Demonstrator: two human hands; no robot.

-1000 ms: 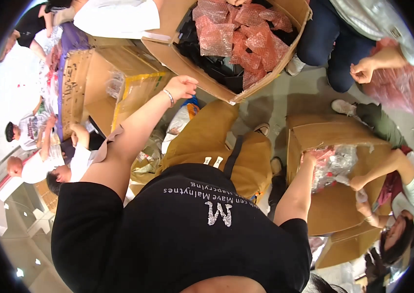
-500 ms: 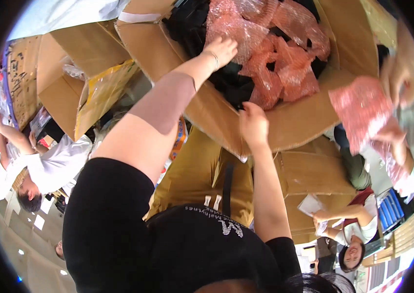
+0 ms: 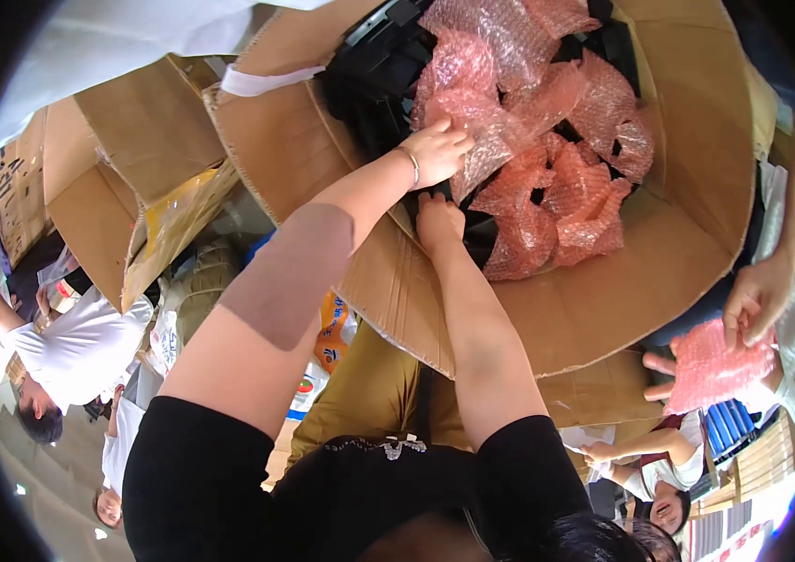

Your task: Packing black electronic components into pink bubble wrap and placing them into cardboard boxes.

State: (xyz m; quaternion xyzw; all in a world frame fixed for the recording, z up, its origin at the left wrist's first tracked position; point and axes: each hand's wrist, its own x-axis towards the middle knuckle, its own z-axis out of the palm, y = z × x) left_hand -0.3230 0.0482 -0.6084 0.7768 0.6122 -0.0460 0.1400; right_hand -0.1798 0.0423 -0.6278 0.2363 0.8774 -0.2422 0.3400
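Observation:
A large open cardboard box [image 3: 688,229] stands in front of me. Inside it, pink bubble wrap pieces [image 3: 486,122] lie crumpled over black plastic-looking items [image 3: 388,61]. My left hand [image 3: 439,153] reaches over the near left wall, its fingers bent onto the edge of a pink wrap piece. Just nearer to me, my right hand [image 3: 439,221] dips over the box wall with its fingers curled down beside the black items. What its fingertips hold, if anything, is hidden.
At the right another person's hands [image 3: 755,298] handle a pink bubble wrap piece [image 3: 723,365]. A second open cardboard box [image 3: 149,131] stands on the left, with a yellow-taped flap. Behind it several people work. A white sheet [image 3: 135,47] covers something at the far left.
My right hand has moved left and into the box, close to my left hand. The box sits lower in view. The other person's pink wrap has moved lower.

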